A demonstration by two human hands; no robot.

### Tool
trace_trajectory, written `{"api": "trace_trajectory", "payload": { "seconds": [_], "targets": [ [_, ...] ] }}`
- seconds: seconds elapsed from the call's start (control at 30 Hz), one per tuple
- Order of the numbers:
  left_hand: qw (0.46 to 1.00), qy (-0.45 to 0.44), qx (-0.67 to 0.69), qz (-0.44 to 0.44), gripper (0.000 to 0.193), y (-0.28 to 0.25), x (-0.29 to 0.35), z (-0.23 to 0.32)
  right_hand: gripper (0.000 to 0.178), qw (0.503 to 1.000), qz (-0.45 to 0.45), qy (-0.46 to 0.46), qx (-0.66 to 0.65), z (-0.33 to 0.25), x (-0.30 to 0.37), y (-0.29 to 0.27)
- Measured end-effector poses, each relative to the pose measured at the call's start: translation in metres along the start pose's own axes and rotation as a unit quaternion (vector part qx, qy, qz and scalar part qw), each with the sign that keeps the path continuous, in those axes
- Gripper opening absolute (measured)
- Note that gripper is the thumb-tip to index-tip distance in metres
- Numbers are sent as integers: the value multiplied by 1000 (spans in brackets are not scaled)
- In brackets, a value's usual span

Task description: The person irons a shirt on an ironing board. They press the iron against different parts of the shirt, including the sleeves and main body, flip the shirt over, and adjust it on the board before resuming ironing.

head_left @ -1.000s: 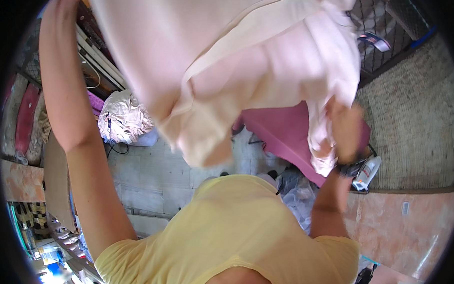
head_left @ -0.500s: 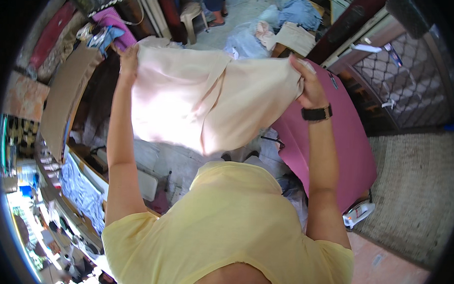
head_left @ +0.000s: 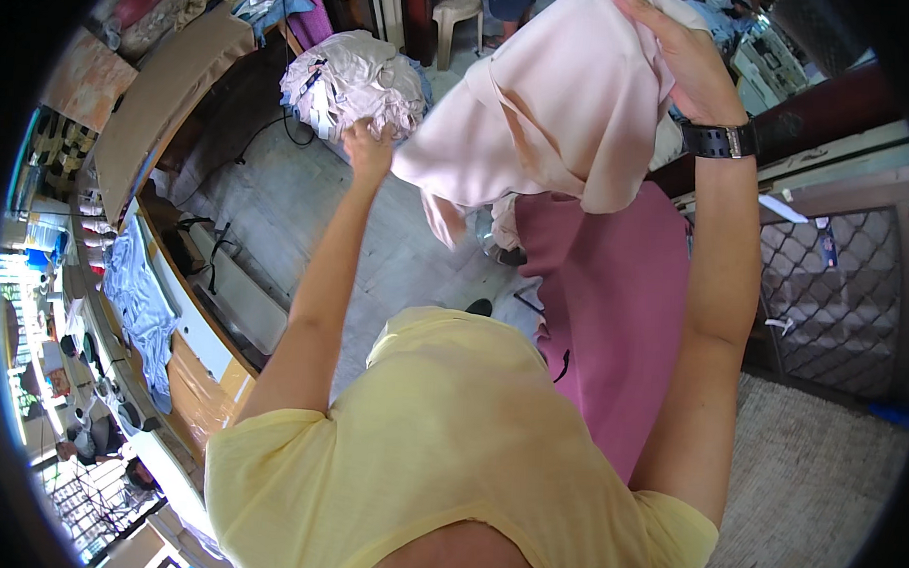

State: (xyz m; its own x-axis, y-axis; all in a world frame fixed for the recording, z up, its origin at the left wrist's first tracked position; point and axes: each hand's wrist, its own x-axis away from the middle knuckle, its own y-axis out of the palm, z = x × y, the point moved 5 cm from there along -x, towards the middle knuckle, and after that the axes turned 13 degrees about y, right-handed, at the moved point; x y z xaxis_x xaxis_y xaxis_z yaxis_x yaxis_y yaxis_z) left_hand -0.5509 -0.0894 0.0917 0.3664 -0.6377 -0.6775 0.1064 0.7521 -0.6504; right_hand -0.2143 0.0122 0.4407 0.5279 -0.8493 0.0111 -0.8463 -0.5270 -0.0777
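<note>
A pale pink cloth [head_left: 540, 117] with a narrow loose band across it hangs from my right hand [head_left: 687, 67], raised at the upper right with a dark watch on its wrist. The right fingers are closed on its upper edge. My left hand [head_left: 369, 151] is just beside the cloth's left corner, its slightly blurred fingers apart and nothing seen in them. Past that hand lies a bundled heap of pale cloth [head_left: 351, 80]. Below the hanging cloth is a board covered in darker pink fabric [head_left: 613, 320], partly hidden by my right arm.
A wooden bench frame [head_left: 192, 355] with a blue cloth [head_left: 142, 293] runs along the left. A plastic stool [head_left: 456, 19] stands at the back near another person's legs [head_left: 509, 6]. A lattice gate [head_left: 835, 287] and a woven mat [head_left: 818, 477] are on the right.
The cloth has swung up and to the right with my right hand. My left hand has come away from its corner and moved inward. My view has turned rightward, showing the heap.
</note>
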Motion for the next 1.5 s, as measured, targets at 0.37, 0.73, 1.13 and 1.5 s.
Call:
{"api": "trace_trajectory", "payload": {
  "seconds": [0.37,0.73,1.13,1.5],
  "targets": [
    [910,82,407,-2,57,-33,-100,273,29,998,22,-55,19,-27,-38,-31],
    [863,57,500,-36,30,74,-182,267,34,978,207,-7,36,-6,-107,-66],
    [750,119,636,-136,10,159,-269,258,30,911,407,60,14,11,-141,-78],
    [546,-43,748,-375,20,229,-234,278,28,870,489,61,16,11,-117,-83]
  ]
}}
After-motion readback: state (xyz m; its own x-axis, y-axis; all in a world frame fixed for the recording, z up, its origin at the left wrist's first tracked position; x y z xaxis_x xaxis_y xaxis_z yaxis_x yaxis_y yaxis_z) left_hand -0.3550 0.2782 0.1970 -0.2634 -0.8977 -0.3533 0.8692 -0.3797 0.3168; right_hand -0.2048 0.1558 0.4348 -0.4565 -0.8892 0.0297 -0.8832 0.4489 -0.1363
